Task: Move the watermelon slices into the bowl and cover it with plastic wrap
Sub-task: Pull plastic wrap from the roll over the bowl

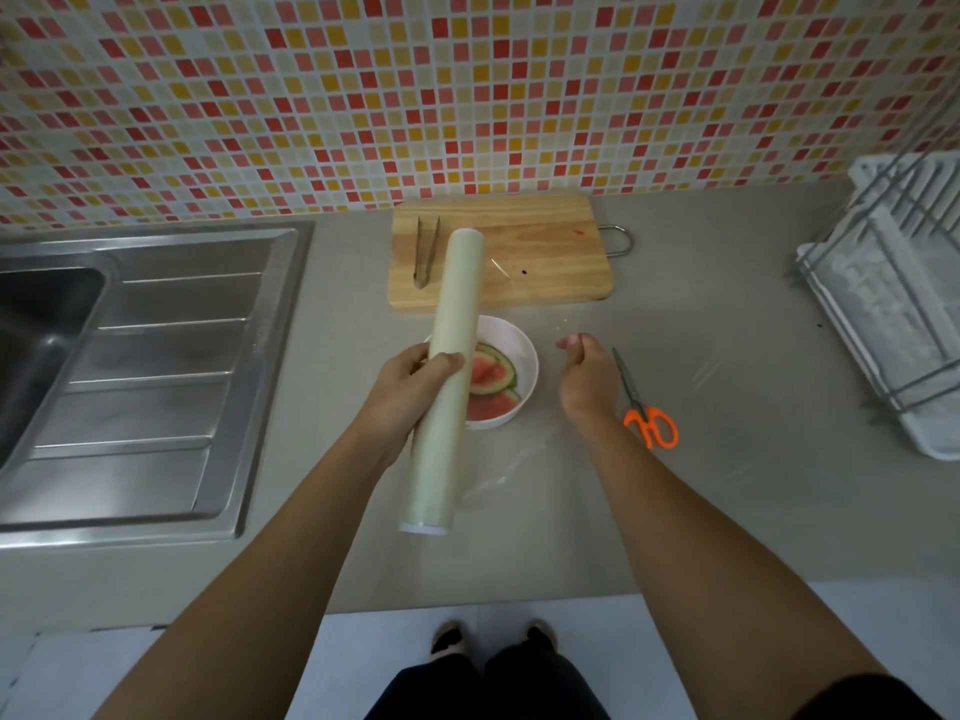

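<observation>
A white bowl (pixel 522 356) sits on the grey counter and holds watermelon slices (pixel 491 379) with green rind. My left hand (pixel 410 387) grips a long roll of plastic wrap (pixel 452 356), held above the bowl's left side and hiding part of it. A clear sheet of film (pixel 524 314) stretches from the roll to the right. My right hand (pixel 584 376) pinches the film's free edge just right of the bowl.
A wooden cutting board (pixel 519 252) with metal tongs (pixel 426 252) lies behind the bowl. Orange-handled scissors (pixel 647 407) lie right of my right hand. A steel sink (pixel 130 381) is at the left, a white dish rack (pixel 893 304) at the right.
</observation>
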Action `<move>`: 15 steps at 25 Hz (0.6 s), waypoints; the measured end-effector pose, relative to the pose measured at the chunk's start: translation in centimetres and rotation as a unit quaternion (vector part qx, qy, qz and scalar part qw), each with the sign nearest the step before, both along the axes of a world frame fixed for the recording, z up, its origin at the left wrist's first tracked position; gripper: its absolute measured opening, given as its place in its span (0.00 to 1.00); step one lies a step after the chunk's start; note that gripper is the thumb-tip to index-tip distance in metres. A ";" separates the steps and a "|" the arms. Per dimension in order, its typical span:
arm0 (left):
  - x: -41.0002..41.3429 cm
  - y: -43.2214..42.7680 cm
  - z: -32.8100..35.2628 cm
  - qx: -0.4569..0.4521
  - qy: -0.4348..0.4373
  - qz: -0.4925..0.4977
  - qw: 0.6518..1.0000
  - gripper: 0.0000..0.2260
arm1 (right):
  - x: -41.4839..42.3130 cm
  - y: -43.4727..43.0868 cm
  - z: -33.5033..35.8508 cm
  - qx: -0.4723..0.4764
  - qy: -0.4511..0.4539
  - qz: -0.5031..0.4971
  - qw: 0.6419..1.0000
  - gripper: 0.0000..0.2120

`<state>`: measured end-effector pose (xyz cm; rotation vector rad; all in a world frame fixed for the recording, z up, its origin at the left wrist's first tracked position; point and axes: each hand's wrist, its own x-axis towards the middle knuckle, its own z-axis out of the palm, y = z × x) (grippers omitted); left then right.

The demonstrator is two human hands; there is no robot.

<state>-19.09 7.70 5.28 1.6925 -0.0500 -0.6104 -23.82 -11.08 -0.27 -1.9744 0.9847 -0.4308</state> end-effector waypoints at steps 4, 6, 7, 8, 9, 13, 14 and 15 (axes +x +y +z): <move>1.1 0.4 -0.3 -0.013 0.105 0.040 0.994 0.24 | 0.5 -0.6 -0.1 -0.016 0.013 0.029 0.999 0.16; 1.3 0.7 -0.4 0.007 0.087 0.025 0.996 0.28 | 0.8 -0.7 -0.4 -0.027 0.023 0.049 0.998 0.16; 1.3 0.9 -0.6 0.033 0.062 0.020 0.997 0.30 | 1.0 -0.6 -0.6 -0.029 0.026 0.055 0.998 0.16; 1.2 1.1 -0.7 0.051 0.040 0.021 0.998 0.30 | 1.1 -0.7 -0.8 -0.031 0.029 0.058 0.997 0.15; 1.3 1.2 -0.8 0.057 0.028 0.026 0.998 0.28 | 1.3 -0.7 -1.0 -0.032 0.033 0.058 0.997 0.15; 1.5 2.3 -0.9 0.013 0.015 0.042 0.999 0.16 | 1.9 -0.7 -1.3 -0.050 0.044 0.057 0.996 0.15; 1.6 2.4 -0.9 0.003 0.014 0.034 0.999 0.14 | 2.1 -0.8 -1.3 -0.056 0.043 0.053 0.996 0.15; 1.8 2.5 -0.9 -0.002 0.016 0.031 0.999 0.12 | 2.3 -0.9 -1.3 -0.060 0.042 0.050 0.996 0.15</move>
